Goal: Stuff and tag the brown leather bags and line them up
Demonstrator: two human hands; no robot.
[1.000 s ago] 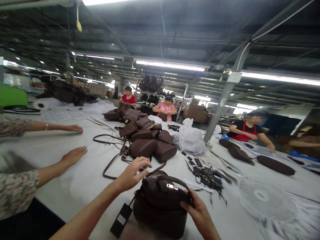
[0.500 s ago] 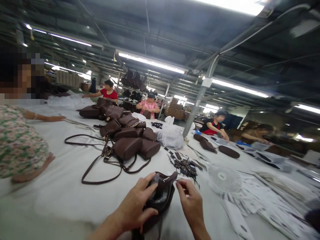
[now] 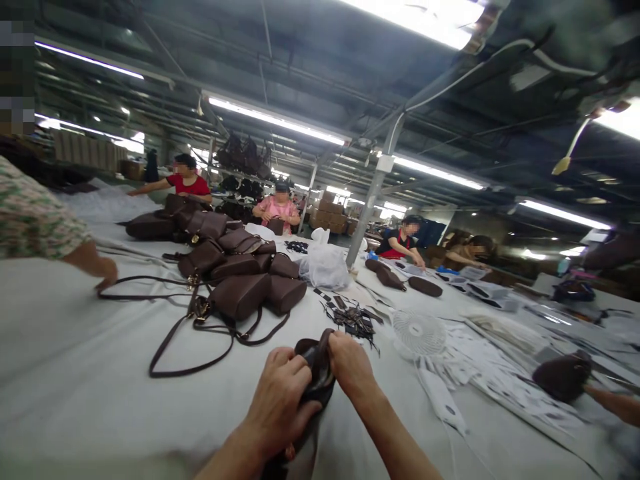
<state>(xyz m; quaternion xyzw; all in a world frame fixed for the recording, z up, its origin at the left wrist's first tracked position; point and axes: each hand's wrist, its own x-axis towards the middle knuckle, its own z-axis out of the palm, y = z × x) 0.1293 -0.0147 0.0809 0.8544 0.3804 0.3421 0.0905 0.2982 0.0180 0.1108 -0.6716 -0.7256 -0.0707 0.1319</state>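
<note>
A dark brown handbag [image 3: 316, 363] stands in front of me on the white-covered table, its mouth turned up. My left hand [image 3: 283, 393] grips its left side, fingers curled over the rim and partly inside. My right hand [image 3: 350, 360] pinches the far right edge of the opening. Inside the bag shows a dark, shiny lining or film; which one I cannot tell. Just beyond my hands lies a heap of black tags with cords [image 3: 353, 320]. Further left is a pile of finished brown handbags [image 3: 240, 293] with straps trailing over the cloth.
To the right lie a white handheld fan [image 3: 419, 333] and white sheets with dark marks [image 3: 485, 363]. A white plastic bag [image 3: 325, 263] stands near a metal post [image 3: 367, 220]. At left, a co-worker's hand [image 3: 97, 263] reaches toward a strap; another at far right holds a brown bag [image 3: 563, 377].
My right hand has closed on the bag's rim, where it was just beside it. The view has swung right. The co-worker at left now reaches to a strap; a bag has come into view at right.
</note>
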